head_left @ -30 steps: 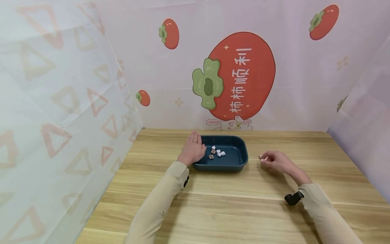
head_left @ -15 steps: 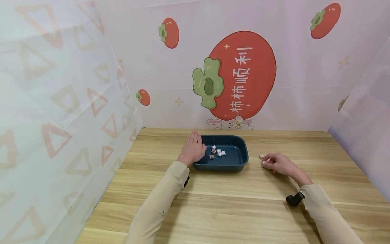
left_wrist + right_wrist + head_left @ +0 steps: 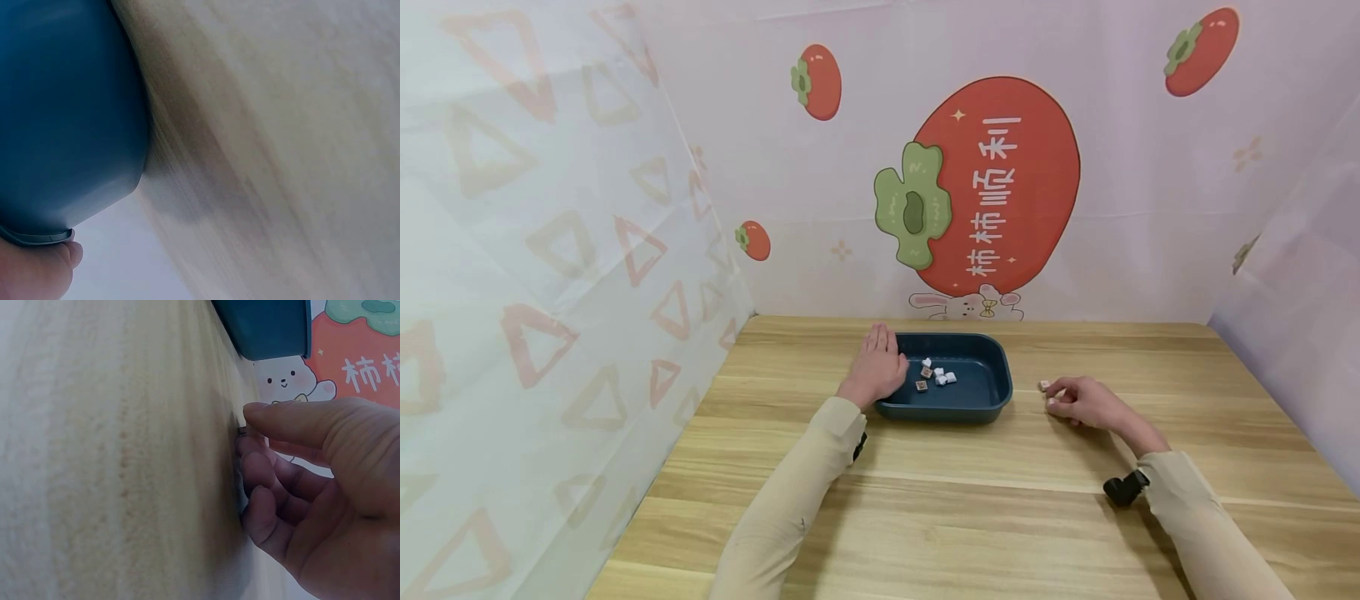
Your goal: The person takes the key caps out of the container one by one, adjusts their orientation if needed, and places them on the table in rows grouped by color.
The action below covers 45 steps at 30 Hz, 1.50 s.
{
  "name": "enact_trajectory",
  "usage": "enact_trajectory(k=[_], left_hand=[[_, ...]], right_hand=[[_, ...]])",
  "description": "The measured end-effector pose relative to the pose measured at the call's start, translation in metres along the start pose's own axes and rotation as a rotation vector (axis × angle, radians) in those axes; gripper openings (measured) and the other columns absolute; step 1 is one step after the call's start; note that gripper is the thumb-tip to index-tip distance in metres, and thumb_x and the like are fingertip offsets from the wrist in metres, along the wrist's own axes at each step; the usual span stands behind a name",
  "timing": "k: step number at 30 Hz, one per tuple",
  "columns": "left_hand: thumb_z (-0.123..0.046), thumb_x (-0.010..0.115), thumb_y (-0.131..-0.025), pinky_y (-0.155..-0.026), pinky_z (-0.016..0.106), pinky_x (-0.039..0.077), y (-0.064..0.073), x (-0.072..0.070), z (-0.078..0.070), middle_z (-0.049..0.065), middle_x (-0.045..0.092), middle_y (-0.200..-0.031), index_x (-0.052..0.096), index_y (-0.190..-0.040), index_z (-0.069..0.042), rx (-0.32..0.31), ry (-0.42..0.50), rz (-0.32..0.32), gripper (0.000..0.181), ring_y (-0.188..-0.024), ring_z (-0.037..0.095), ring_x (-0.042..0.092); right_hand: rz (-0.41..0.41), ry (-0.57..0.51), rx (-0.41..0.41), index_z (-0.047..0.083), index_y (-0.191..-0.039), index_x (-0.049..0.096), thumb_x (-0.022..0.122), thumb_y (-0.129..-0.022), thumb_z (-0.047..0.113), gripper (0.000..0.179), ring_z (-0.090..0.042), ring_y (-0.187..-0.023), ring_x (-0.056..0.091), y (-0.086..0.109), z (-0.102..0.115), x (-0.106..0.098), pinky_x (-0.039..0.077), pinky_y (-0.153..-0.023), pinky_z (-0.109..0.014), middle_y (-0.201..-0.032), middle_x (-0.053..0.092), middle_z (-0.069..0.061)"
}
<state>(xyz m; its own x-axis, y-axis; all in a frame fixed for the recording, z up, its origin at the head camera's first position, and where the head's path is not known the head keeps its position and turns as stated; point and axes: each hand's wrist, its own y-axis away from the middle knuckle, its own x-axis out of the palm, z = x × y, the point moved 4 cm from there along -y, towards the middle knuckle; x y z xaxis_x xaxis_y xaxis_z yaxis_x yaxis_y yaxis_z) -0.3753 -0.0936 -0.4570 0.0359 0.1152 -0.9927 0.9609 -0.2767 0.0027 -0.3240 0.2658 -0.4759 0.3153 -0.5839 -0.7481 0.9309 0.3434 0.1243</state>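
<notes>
My left hand [image 3: 875,367] lies along the left end of a dark blue rectangular tray [image 3: 955,413], its fingers straight and touching the rim. Inside the tray are several small blocks [image 3: 921,386], some with brown marked faces and some showing white. To the right of the tray, my right hand [image 3: 1084,403] pinches a small white block [image 3: 1051,402] between thumb and fingertips, close to the tabletop. Just beyond those fingertips lies another small block [image 3: 1043,385]. In the right wrist view, the thumb and fingers mostly hide the pinched block.
The wooden table [image 3: 940,517] reaches back to a printed cloth wall [image 3: 1135,250] with red persimmon pictures. Another patterned cloth [image 3: 572,333] hangs along the left side.
My right hand has shifted slightly toward the front with the pinched block, away from the other block on the table. The left hand and tray have stayed put.
</notes>
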Motion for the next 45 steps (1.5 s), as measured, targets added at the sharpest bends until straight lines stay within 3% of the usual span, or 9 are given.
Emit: enact_trajectory(k=[8, 12, 25, 32, 39, 45], left_hand=[[-0.036, 0.024, -0.105, -0.126, 0.043, 0.009, 0.0, 0.0, 0.0, 0.02, 0.007, -0.165, 0.014, -0.156, 0.003, -0.013, -0.012, 0.01, 0.064, -0.154, 0.032, 0.002], [-0.036, 0.024, -0.105, -0.126, 0.042, 0.008, 0.001, 0.0, 0.0, 0.019, 0.006, -0.165, 0.014, -0.156, 0.002, -0.021, -0.009, 0.015, 0.064, -0.154, 0.031, 0.001], [-0.035, 0.024, -0.105, -0.126, 0.043, 0.009, 0.001, 0.0, -0.001, 0.019, 0.006, -0.165, 0.014, -0.156, 0.002, -0.02, -0.025, 0.013, 0.064, -0.154, 0.031, 0.002], [-0.035, 0.025, -0.105, -0.126, 0.043, 0.009, 0.001, 0.0, -0.001, 0.02, 0.007, -0.165, 0.015, -0.155, 0.003, -0.016, -0.023, 0.004, 0.064, -0.154, 0.032, 0.004], [-0.036, 0.025, -0.105, -0.126, 0.043, 0.01, 0.001, 0.0, -0.002, 0.02, 0.009, -0.165, 0.016, -0.155, 0.003, -0.006, -0.02, 0.002, 0.064, -0.154, 0.032, 0.004], [-0.036, 0.025, -0.105, -0.126, 0.043, 0.01, -0.001, 0.001, 0.0, 0.02, 0.009, -0.165, 0.016, -0.155, 0.003, -0.009, -0.024, 0.0, 0.064, -0.154, 0.032, 0.005]], right_hand=[[0.025, -0.007, -0.025, -0.002, -0.116, 0.063, 0.065, -0.094, 0.02, 0.031, -0.014, -0.061, 0.056, 0.002, 0.006, -0.004, 0.046, -0.049, -0.027, -0.075, 0.059, -0.004], [-0.003, 0.006, -0.052, -0.001, -0.115, 0.065, 0.066, -0.093, 0.019, 0.029, -0.015, -0.06, 0.056, 0.0, 0.012, -0.007, 0.046, -0.049, -0.026, -0.075, 0.06, -0.004], [-0.03, 0.027, -0.118, 0.005, -0.111, 0.067, 0.065, -0.094, 0.03, 0.03, -0.016, -0.063, 0.057, -0.007, 0.05, -0.007, 0.049, -0.055, -0.029, -0.081, 0.066, -0.01], [-0.031, 0.007, -0.139, 0.008, -0.11, 0.067, 0.066, -0.093, 0.03, 0.028, -0.021, -0.065, 0.061, -0.011, 0.072, -0.002, 0.05, -0.051, -0.031, -0.086, 0.068, -0.015], [-0.03, 0.03, -0.163, 0.01, -0.109, 0.067, 0.067, -0.092, 0.031, 0.027, -0.022, -0.067, 0.062, -0.014, 0.089, 0.003, 0.048, -0.046, -0.031, -0.081, 0.065, -0.006], [-0.015, 0.027, -0.214, 0.006, -0.113, 0.067, 0.068, -0.092, 0.03, 0.032, -0.022, -0.069, 0.063, -0.021, 0.105, 0.009, 0.052, -0.057, -0.028, -0.081, 0.064, -0.002]])
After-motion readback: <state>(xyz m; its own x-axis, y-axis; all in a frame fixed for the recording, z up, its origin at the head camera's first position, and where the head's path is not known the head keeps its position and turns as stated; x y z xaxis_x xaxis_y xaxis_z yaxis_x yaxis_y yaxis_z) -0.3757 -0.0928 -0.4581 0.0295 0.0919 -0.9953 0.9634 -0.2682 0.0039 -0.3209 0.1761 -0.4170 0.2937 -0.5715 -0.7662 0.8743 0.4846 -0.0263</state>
